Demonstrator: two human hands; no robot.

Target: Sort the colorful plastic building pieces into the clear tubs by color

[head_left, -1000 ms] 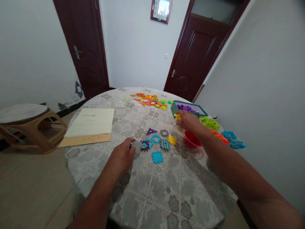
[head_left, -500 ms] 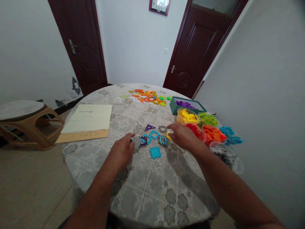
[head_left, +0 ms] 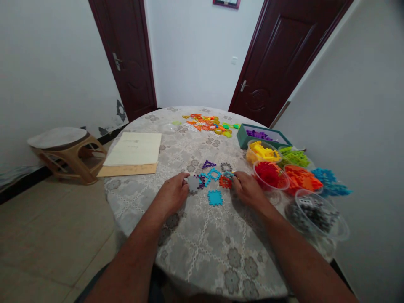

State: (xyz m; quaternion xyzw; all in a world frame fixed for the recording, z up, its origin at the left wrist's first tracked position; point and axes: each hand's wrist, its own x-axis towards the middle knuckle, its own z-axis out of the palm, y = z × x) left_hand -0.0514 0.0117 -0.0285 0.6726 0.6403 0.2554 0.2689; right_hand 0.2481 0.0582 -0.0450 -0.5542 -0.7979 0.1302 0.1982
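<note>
My left hand [head_left: 175, 191] is closed at the left edge of a flat grey toothed building piece [head_left: 193, 184], pinching it between thumb and fingers. A purple piece [head_left: 202, 182] adjoins the grey one, and a blue open-frame piece [head_left: 214, 174] lies just beyond it. My right hand [head_left: 246, 187] pinches a teal toothed piece [head_left: 228, 174], tilted above a red square piece [head_left: 225, 182]. A grey ring-like piece [head_left: 226, 167] and a purple triangle piece [head_left: 208, 164] lie behind. In front sits a solid blue square piece [head_left: 215, 198].
Tubs of yellow [head_left: 263, 151], red [head_left: 270, 174], orange [head_left: 303, 179] and grey pieces [head_left: 317, 214] line the right side, near a green box [head_left: 243, 136]. Mixed pieces [head_left: 208, 124] lie at the back. A paper pad [head_left: 134, 149] rests left; a stool [head_left: 67, 151] stands beyond.
My right hand has taken hold of the teal piece and tilted it up, and the red piece now shows beneath. My left hand stays at the grey piece. The view has shifted.
</note>
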